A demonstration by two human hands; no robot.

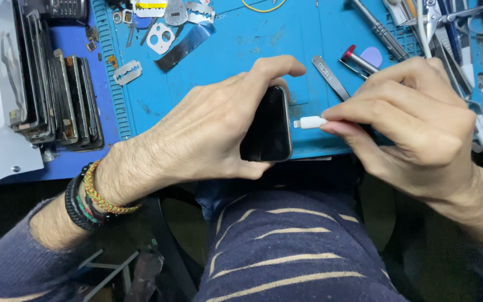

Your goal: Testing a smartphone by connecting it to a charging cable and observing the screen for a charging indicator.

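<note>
phone (268, 128) left of plug (309, 122), tweezers (330, 76) behind

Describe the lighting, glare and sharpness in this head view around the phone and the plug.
Head view: even overhead light on the blue mat; the dark phone in the left hand shows only a faint sheen, no hard glare; the white plug pinched by the right hand is bright but crisp; the lap below falls into shadow.
</note>
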